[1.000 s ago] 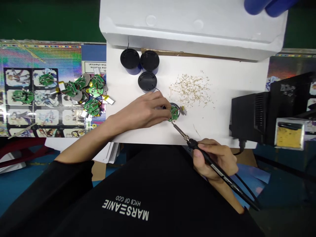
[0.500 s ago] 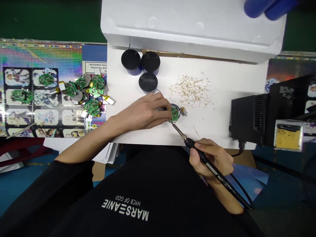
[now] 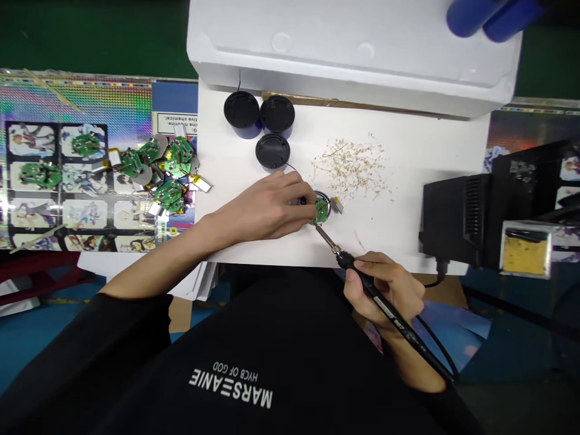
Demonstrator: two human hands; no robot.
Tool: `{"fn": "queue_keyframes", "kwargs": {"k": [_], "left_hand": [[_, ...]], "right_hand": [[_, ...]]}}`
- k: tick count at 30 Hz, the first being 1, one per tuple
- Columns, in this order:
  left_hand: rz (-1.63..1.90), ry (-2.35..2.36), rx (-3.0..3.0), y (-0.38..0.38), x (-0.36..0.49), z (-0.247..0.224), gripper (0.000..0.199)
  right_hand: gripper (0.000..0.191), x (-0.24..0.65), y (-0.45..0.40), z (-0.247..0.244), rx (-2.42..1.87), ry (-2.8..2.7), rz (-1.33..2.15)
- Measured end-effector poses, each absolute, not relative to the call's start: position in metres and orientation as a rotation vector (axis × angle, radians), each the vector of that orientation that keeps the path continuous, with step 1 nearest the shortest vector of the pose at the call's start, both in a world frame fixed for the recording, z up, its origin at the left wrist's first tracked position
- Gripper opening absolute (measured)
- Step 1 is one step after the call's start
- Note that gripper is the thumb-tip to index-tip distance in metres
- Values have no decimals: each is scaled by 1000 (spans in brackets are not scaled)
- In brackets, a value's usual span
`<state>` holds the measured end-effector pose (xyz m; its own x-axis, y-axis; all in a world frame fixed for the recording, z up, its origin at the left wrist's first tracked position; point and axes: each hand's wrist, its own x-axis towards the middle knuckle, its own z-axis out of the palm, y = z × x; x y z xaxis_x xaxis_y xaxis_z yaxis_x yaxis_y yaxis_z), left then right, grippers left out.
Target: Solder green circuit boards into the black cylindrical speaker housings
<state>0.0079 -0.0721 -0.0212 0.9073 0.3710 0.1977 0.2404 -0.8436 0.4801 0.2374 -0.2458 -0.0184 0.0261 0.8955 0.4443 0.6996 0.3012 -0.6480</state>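
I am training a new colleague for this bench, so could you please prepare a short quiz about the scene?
1. Which hand holds the soldering iron?
(a) the left
(b) the right
(c) neither

2. True or false: the tip of the iron points toward the small green board beside the fingers of the left hand.

3. Fill in the number: on the white work surface, ___ black-topped cylinders stand grouped beyond the left hand.

Key: 1 b; 2 true; 3 three.

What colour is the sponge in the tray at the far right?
The sponge is yellow with darker spots, seen in the head view.
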Motion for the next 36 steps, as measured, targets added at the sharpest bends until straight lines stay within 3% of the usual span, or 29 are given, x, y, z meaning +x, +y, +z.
{"fn": "queue_keyframes", "kwargs": {"k": [12, 22, 27, 33, 36], "left_hand": [[340, 417, 2694, -71, 10, -15, 22], [329, 432, 2657, -72, 10, -11, 22], [351, 478, 2611, -74, 10, -8, 19], [480, 608, 2447, -90, 4, -21, 13], [569, 720, 2265, -107, 8, -38, 20]], "right_hand": [[22, 242, -238, -10, -1404, -1746, 398], [12, 270, -256, -29, -1426, -1284, 360], [21, 278, -259, -42, -1503, -1130, 262], [34, 275, -254, -49, -1495, -944, 381], [41, 273, -247, -50, -1465, -926, 356]]}}
